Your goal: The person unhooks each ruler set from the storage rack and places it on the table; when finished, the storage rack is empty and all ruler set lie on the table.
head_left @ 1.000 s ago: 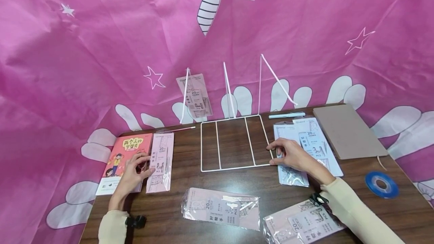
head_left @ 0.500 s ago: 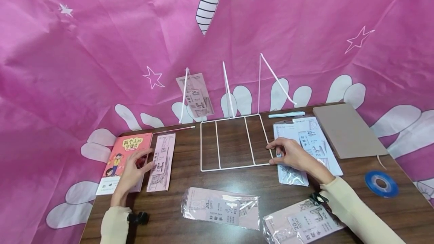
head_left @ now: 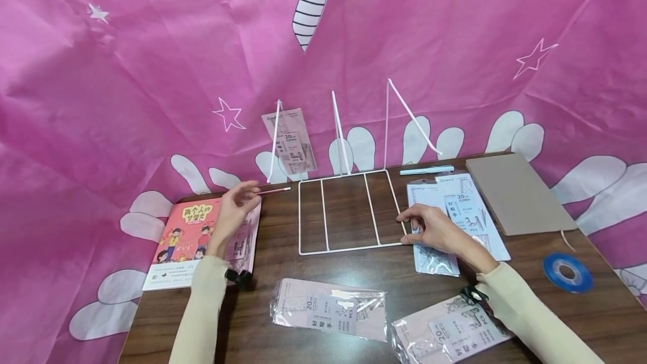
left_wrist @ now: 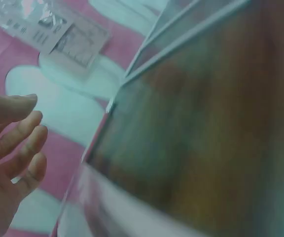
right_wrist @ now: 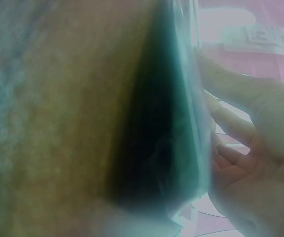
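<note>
My left hand [head_left: 235, 212] hovers over a pink ruler-set pack [head_left: 242, 243] beside the red book [head_left: 194, 229]. Its fingers are loosely bent, near the red pencil [head_left: 275, 190]; the left wrist view shows nothing within that hand [left_wrist: 14, 143]. The right hand [head_left: 434, 229] rests at the left edge of a blue ruler-set pack [head_left: 422, 195], fingertips touching the right side of the white wire rack [head_left: 313, 253]. In the right wrist view, blur hides what the right fingertips [right_wrist: 216, 108] touch. Another pink ruler-set pack [head_left: 290, 139] stands upright at the rack's left divider.
Two more pink packs, one in front [head_left: 303, 302] and one at front right [head_left: 429, 330], lie on the table. At right are a second blue pack [head_left: 467, 201], a light-blue pen [head_left: 427, 170], a grey-brown notebook [head_left: 520, 195] and a blue tape roll [head_left: 581, 271]. Pink cloth [head_left: 151, 72] hangs behind.
My left hand has lifted off the left pink pack and moved forward and right, toward the pencil. That pack shifted slightly earlier. The right hand has stayed in place.
</note>
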### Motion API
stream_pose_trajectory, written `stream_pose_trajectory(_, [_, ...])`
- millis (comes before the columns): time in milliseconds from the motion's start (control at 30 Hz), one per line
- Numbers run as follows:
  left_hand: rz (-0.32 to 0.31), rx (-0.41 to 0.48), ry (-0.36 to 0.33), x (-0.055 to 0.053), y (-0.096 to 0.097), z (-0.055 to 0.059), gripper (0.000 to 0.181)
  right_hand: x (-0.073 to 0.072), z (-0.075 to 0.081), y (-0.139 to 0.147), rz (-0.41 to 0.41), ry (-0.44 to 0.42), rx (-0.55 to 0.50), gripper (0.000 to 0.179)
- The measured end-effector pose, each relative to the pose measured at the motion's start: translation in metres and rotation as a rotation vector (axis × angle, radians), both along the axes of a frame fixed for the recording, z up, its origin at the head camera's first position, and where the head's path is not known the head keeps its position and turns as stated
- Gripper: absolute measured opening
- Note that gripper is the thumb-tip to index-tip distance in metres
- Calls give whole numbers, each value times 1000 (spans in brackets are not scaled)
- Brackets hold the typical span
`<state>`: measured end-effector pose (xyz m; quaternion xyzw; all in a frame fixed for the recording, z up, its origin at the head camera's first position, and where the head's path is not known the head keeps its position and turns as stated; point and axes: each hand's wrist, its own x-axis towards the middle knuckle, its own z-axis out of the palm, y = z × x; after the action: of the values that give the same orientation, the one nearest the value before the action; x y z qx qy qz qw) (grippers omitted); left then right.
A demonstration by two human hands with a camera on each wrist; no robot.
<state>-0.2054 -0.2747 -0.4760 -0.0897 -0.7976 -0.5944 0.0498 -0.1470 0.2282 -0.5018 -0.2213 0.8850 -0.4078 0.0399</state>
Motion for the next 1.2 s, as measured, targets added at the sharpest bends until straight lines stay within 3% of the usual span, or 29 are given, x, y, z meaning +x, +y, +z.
stream_pose_trajectory(267, [-20, 64, 24, -43, 34, 16, 48, -3, -2, -1, -9, -25, 18, 41])
stream_pose_trajectory(433, [-56, 126, 10, -60, 47, 25, 47, -2, 1, -2, -11, -46, 32, 41])
stream_pose_trajectory(767, [-71, 128, -6, -71, 69, 26, 43, -1, 3, -1, -18, -42, 26, 41])
stream_pose_trajectory(1200, [-46, 155, 98, -74, 80, 27, 35, -2, 2, -2, -16, -44, 36, 42])
